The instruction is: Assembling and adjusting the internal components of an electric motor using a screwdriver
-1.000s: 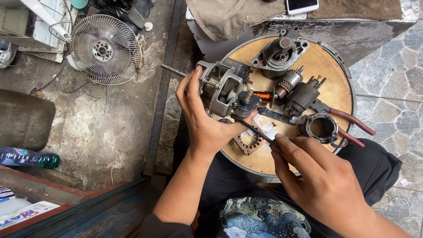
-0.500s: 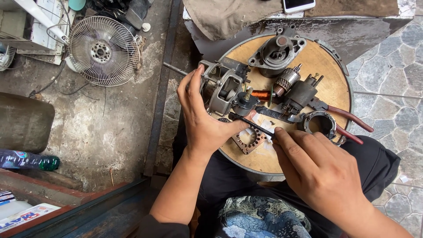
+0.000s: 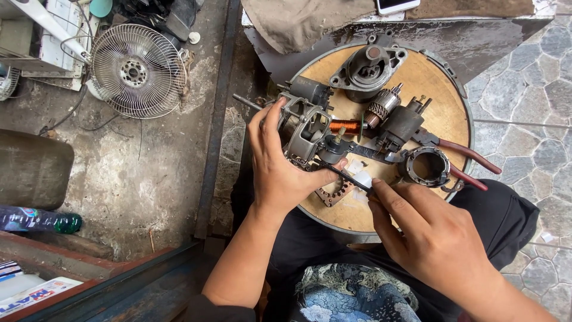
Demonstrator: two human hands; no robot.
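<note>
— Nearest the body, what is the right hand [image 3: 438, 241] doing?

— It lies palm down over the near edge of the round wooden board [image 3: 444, 89], fingers drawn together in a pinch around the handle end of a thin dark tool [image 3: 348, 177]. The tool's shaft runs up and left from those fingertips to the motor.

— And the left hand [image 3: 283, 170]?

— Just left of the right one, closed around a small grey motor assembly [image 3: 304, 131]. The fingers wrap its far-left side and the thumb presses along its near side, so the motor is held just above the board's left edge. A thin shaft sticks out of it to the upper left, past the fingertips.

— What lies between the two hands?

— A flat copper-coloured plate [image 3: 335, 192] with a toothed inner edge, on the board just below the tool, and some pale scraps beside it.

— Beyond the right hand?

— A dark metal ring housing [image 3: 424, 167], and red-handled pliers [image 3: 462, 158] reaching out to the right. Farther on, a copper-wound armature [image 3: 351, 126], a dark cylindrical part [image 3: 400, 126], and at the far edge a grey cast motor housing [image 3: 368, 67].

— Anything off to the left of the left hand?

— Well apart, on the concrete floor, a wire fan guard [image 3: 138, 70]; nearer, a green plastic bottle [image 3: 39, 219] lying on its side.
</note>
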